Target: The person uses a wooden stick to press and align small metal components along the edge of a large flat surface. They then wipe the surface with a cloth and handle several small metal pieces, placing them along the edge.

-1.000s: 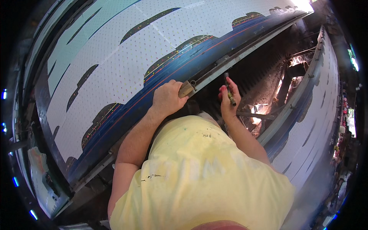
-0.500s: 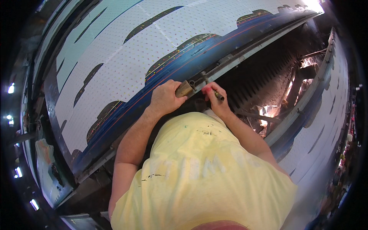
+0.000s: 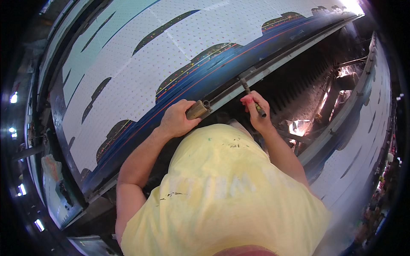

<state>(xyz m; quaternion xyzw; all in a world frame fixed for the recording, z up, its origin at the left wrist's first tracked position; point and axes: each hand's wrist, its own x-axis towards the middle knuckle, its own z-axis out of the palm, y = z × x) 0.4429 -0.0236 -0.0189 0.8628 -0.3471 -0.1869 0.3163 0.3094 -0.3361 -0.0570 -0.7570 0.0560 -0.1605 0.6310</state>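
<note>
My left hand [image 3: 177, 117] is closed round a brass-coloured block [image 3: 196, 110] with a small metal ring at its far end. The block rests at or just over the metal rail [image 3: 230, 94] along the near edge of a long table. To the right, my right hand [image 3: 259, 109] grips a slim, dark hammer-like tool [image 3: 245, 85] by its handle. Its far end is over the rail, apart from the block, and the handle's butt sticks out below my fist. Reddish stains mark the right fingers.
White cloth printed with small coloured dots [image 3: 128, 72] covers the table, with dark patches and a blue border [image 3: 205, 72]. Beyond a dark gap with a slatted dark surface and crumpled shiny material [image 3: 299, 126], a second cloth-covered table [image 3: 363, 141] curves along the right.
My hands have moved apart: the left slightly left with the block, the right to the right with the tool. The tool's far end has moved away from the block.
</note>
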